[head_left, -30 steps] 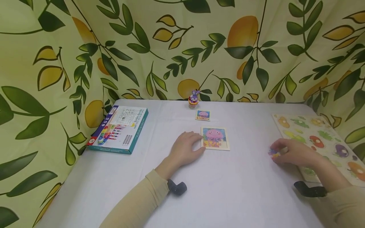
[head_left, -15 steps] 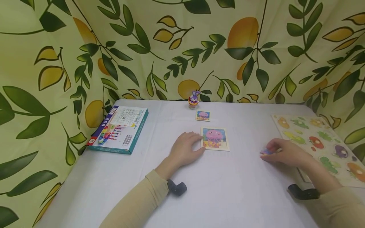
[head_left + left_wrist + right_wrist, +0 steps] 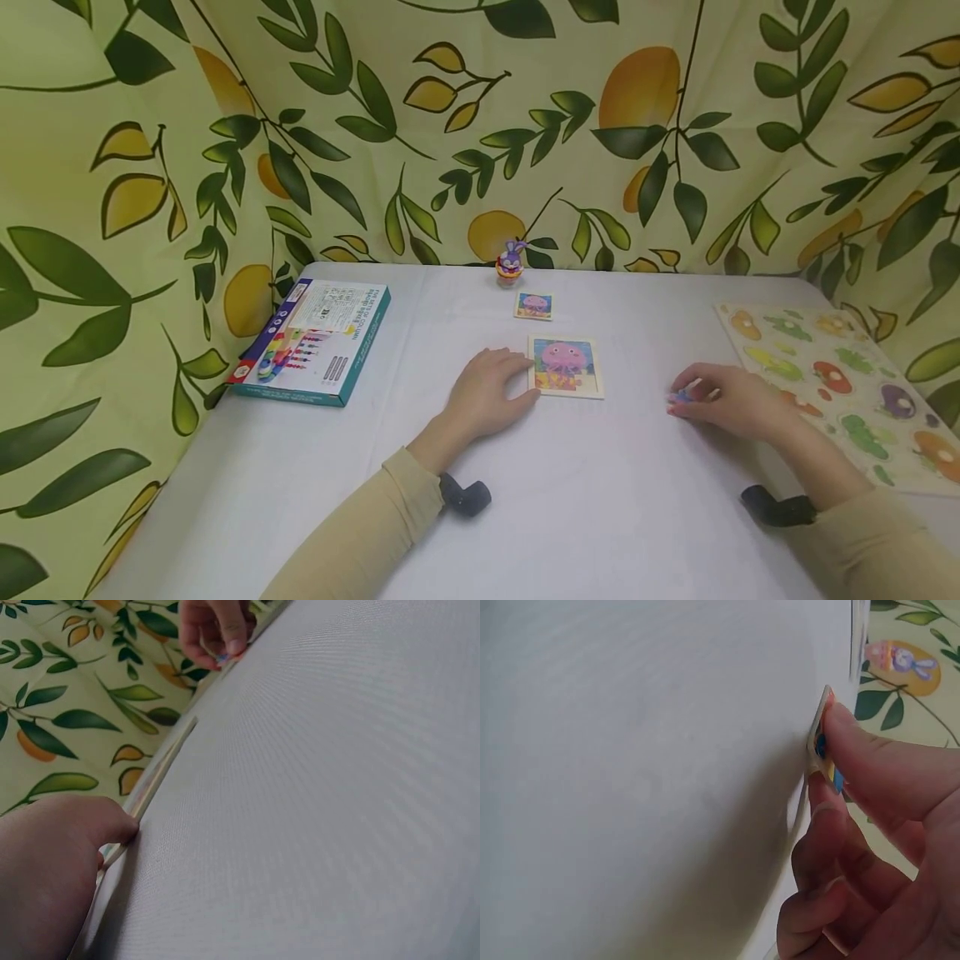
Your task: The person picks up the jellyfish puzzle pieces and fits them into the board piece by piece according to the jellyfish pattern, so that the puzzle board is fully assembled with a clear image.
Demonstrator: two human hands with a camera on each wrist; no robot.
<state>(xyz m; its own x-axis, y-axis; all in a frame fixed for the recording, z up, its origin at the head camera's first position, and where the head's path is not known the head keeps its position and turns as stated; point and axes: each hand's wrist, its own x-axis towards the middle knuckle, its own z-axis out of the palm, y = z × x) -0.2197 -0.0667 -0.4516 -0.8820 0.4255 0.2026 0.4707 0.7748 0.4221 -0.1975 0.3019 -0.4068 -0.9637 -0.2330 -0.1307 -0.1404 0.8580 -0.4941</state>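
A square jellyfish jigsaw puzzle in a pale wooden frame lies flat on the white table, bare wood showing at its lower right corner. Against its left edge rests my left hand, with thumb and index fingertips touching the frame; the left wrist view shows the thumb on the frame's edge. Right of the puzzle, my right hand pinches a small colourful puzzle piece between thumb and fingers. Seen edge-on in the right wrist view, the piece is thin and shows blue, yellow and orange.
Behind the puzzle lies a smaller jellyfish picture tile, with a purple rabbit figurine beyond it. A boxed toy set occupies the left side. On the right, a vegetable knob board lies near the right forearm. Patterned cloth hangs behind.
My right hand has moved left with the puzzle piece, away from the vegetable board and closer to the jellyfish puzzle. The left hand has stayed at the puzzle's left edge.
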